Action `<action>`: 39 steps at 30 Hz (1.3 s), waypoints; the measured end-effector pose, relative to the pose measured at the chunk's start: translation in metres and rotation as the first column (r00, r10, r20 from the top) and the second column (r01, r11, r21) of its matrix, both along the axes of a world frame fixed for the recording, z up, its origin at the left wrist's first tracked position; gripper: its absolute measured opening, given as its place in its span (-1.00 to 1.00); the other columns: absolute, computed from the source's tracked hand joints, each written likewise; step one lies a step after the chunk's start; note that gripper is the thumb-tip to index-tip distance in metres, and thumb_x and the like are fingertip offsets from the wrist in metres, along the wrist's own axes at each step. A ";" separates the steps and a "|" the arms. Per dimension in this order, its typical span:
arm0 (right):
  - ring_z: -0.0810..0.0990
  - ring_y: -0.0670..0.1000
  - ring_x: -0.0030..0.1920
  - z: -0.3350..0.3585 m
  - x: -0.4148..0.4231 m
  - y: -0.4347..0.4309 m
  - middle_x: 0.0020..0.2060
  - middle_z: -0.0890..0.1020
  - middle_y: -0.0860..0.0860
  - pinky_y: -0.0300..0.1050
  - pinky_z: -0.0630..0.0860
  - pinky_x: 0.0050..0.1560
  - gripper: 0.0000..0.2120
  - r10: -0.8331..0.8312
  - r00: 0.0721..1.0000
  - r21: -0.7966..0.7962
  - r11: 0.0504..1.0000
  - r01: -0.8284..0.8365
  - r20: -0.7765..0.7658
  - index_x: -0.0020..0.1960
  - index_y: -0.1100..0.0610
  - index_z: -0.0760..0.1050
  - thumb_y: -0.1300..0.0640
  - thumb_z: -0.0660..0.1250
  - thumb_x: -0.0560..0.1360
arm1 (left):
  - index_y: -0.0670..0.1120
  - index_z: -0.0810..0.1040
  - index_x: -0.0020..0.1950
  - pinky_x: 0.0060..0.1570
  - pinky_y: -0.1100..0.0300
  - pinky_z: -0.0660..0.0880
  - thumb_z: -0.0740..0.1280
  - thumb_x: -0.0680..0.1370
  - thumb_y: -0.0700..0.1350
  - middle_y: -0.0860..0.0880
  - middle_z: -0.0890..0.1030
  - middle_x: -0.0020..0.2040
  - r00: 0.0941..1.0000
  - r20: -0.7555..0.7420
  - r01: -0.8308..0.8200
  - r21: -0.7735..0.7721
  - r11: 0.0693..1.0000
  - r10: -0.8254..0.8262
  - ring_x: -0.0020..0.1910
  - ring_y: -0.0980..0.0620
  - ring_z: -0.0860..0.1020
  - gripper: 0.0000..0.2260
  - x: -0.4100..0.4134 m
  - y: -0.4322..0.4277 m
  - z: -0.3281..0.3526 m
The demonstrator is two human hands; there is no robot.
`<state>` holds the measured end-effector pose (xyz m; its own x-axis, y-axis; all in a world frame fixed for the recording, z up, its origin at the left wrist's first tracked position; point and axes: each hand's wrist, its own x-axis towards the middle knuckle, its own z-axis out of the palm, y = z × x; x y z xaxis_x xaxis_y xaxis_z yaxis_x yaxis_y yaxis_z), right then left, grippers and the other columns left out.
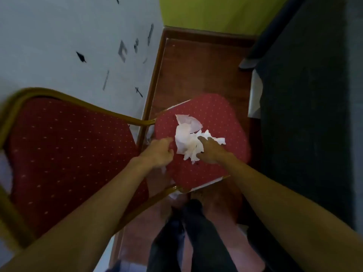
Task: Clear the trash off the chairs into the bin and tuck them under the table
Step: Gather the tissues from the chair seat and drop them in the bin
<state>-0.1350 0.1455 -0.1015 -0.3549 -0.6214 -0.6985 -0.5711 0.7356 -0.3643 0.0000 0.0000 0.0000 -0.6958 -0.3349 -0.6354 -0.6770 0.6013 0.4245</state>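
Both hands gathering crumpled paper (pixel 189 139) off chair seat (pixel 220 114): left hand (pixel 160 152) curled at its edge, right hand (pixel 211 152) spread on top. Next: bunch, lift, find bin.

A heap of crumpled white tissue paper (pixel 190 138) lies on the red dotted chair seat (pixel 220 122), with the left hand (pixel 159 152) curled at its left edge and the right hand (pixel 211 151) resting fingers-forward on it, beside a dark-clothed table (pixel 306 114).
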 end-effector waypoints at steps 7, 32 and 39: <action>0.13 0.35 0.58 -0.087 0.001 -0.007 0.61 0.04 0.30 0.30 0.25 0.49 -0.23 -0.167 0.986 -0.046 0.985 0.167 0.010 0.66 -0.09 0.00 -0.06 0.35 0.59 | -0.11 0.36 0.52 0.32 -0.02 0.46 0.27 0.57 -0.17 -0.15 0.49 0.43 0.986 -0.039 0.159 -0.066 0.985 -0.161 0.39 -0.19 0.46 -0.51 -0.046 -0.028 -0.080; 0.58 0.18 0.08 -0.128 0.046 0.029 0.17 0.52 0.16 0.06 0.60 0.01 -0.62 -0.492 0.870 -0.319 0.827 0.462 -0.016 0.37 0.00 0.57 0.08 0.42 0.55 | 0.02 0.53 0.33 -0.02 0.26 0.48 0.25 0.61 -0.14 -0.01 0.61 0.16 0.919 -0.076 -0.377 0.128 0.917 0.388 0.09 0.01 0.59 -0.71 -0.014 0.051 -0.218; 0.51 0.18 0.25 -0.119 0.065 0.019 0.26 0.61 0.10 0.18 0.50 0.23 -0.60 -0.696 0.716 -0.224 0.692 0.687 0.046 0.27 -0.05 0.60 -0.10 0.41 0.46 | 0.08 0.63 0.27 0.07 0.08 0.62 0.26 0.60 -0.03 0.00 0.71 0.09 0.757 0.099 -0.651 0.209 0.730 0.646 0.05 -0.02 0.66 -0.72 -0.007 0.063 -0.221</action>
<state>-0.0700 0.1643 -0.2207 -0.7678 -0.3168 -0.5569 0.0506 0.8365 -0.5457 -0.0070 0.0627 -0.2205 -0.3486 -0.5529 -0.7568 -0.8768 -0.0929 0.4717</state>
